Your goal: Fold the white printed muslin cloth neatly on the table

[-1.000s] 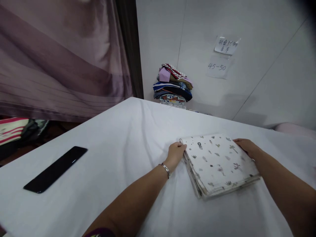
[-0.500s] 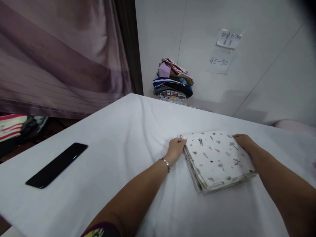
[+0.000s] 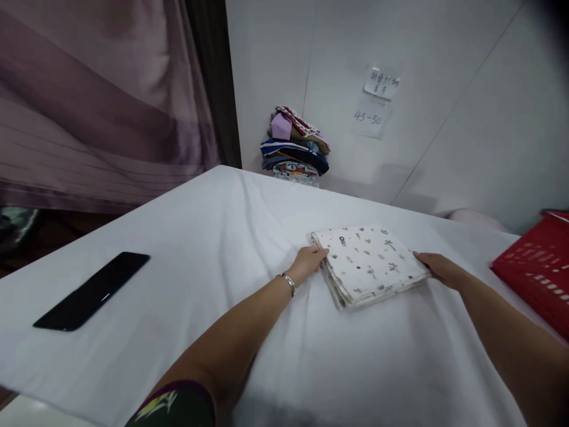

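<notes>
A folded white cloth [image 3: 367, 261] with small dark plant and palm prints lies in several layers on the white-covered table [image 3: 186, 308]. At its left edge my left hand [image 3: 307, 264], with a silver bracelet at the wrist, pinches the layers between thumb and fingers. My right hand [image 3: 438, 267] is closed on the right edge, its fingers partly hidden by the cloth. The stacked folds show along the near and left sides.
A black phone-like slab [image 3: 91, 290] lies on the left of the table. Beyond the far edge stands a pile of folded clothes [image 3: 296, 145] against the wall. A red plastic basket [image 3: 537, 261] is at the right, and a curtain [image 3: 111, 107] hangs at the left.
My view has swung to the right, bringing the red basket in. The folded cloth sits slightly farther from me and looks flatter, with both hands still at its sides.
</notes>
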The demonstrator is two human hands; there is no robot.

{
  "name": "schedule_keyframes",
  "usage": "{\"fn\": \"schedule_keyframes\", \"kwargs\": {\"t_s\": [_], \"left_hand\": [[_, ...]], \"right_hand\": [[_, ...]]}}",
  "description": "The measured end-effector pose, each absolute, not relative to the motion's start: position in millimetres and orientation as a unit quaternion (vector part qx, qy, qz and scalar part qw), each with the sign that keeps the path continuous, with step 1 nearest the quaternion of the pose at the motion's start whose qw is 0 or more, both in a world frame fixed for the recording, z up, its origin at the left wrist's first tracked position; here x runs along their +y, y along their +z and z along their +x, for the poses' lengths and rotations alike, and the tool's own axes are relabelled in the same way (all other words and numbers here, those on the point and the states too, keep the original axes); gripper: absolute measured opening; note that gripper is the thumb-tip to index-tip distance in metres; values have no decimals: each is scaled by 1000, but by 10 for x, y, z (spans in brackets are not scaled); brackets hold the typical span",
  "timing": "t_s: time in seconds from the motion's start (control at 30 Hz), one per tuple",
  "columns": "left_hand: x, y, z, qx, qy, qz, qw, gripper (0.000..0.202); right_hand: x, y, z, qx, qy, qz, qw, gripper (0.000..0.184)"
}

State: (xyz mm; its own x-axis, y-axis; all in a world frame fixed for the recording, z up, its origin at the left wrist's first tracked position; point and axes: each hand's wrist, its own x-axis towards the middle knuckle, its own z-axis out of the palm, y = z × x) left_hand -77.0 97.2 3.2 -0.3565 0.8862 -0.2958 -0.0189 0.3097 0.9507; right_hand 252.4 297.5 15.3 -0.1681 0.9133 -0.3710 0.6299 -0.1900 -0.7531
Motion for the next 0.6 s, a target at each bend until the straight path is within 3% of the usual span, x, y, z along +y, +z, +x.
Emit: {"fn": "schedule_keyframes", "kwargs": {"t_s": [0.3, 0.6], "left_hand": [[672, 186, -476, 629, 466, 318, 535, 31], [645, 137, -402, 641, 473, 310, 519, 21]], "right_hand": [[2905, 187, 2513, -583, 481, -636, 153, 7], [2962, 146, 2602, -552, 506, -640, 174, 4]]}}
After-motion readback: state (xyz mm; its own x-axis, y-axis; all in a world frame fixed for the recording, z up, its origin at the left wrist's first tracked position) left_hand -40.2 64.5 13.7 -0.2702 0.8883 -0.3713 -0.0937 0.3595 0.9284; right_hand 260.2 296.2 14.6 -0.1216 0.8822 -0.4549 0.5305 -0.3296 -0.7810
